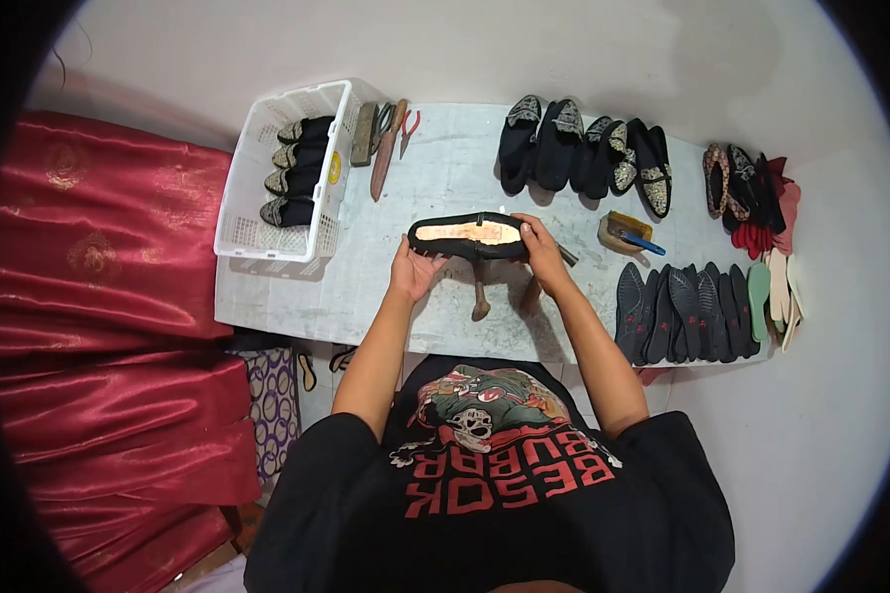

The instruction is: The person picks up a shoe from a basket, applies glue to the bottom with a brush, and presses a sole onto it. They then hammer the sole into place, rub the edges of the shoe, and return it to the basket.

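Between my two hands is a black shoe upper [443, 246], held level above the table with its underside up, showing a pale tan sole bed framed by black edges. My left hand [418, 271] grips its left end, fingers beneath and thumb at the side. At the other end, my right hand [544, 255] is closed round it with the thumb on top. Below the shoe a wooden handle [481, 298] points toward me; its other end is hidden by the shoe. A dark tool end [567, 255] shows beside my right wrist.
A white crate [326, 212] with black shoes stands left, beside a knife [380, 180] and red-handled pliers [405, 133]. Decorated shoes [554, 146] line the back. A glue container [618, 235] with a blue-handled brush [643, 243] and black soles [684, 306] lie right. A red curtain [119, 247] hangs left.
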`<state>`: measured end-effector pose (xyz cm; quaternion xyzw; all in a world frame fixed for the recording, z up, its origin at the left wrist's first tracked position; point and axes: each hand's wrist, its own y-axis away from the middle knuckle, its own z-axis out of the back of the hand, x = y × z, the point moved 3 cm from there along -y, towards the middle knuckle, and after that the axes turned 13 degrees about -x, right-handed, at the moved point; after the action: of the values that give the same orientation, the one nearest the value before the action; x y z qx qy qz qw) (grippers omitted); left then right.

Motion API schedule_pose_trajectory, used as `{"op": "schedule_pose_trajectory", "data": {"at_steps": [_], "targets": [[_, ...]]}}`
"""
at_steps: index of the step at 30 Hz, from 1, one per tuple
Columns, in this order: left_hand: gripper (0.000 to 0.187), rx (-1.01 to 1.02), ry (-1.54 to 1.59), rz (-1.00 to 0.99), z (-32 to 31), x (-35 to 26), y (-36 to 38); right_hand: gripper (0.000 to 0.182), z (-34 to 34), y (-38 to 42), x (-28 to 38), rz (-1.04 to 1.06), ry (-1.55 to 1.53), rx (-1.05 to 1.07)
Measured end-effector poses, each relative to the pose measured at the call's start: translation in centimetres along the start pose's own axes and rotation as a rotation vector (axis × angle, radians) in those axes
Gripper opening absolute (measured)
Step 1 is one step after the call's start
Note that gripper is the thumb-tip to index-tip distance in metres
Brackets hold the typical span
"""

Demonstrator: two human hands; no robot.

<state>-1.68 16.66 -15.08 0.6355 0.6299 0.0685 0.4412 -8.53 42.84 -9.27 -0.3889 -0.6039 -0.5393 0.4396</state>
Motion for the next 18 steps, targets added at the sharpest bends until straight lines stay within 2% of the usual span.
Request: {"op": "schedule_pose_trajectory", "data": {"at_steps": [3,7,10,12,14,18], "targets": [[0.058,0.038,0.028,0.062,0.4,-0.6,-0.1,0.037,-0.4,0.2,-0.2,-0.017,-0.002,-0.064],[0.051,0.037,0.098,-0.007,0.2,-1.9,-1.0,0.036,-0.9,0.5,-0.8,-0.043,0.083,-0.209],[0.05,0.058,0.098,0.027,-0.2,-3.1,-0.8,0.037,-0.9,0.6,-0.4,-0.06,0.139,-0.223],[0.052,0.23,-0.002,-0.023,-0.2,-3.5,-1.0,0.035,-0.7,0.5,-0.3,-0.09,0.101,-0.208],[0.053,0.217,-0.01,0.007,-0.1,-3.7,-1.4,0.031,-0.7,0.2,-0.3,-0.14,0.087,-0.177],[0.055,0.221,-0.038,0.025,-0.3,-3.6,-1.9,0.031,-1.1,0.8,0.0,-0.193,0.025,-0.258]]}}
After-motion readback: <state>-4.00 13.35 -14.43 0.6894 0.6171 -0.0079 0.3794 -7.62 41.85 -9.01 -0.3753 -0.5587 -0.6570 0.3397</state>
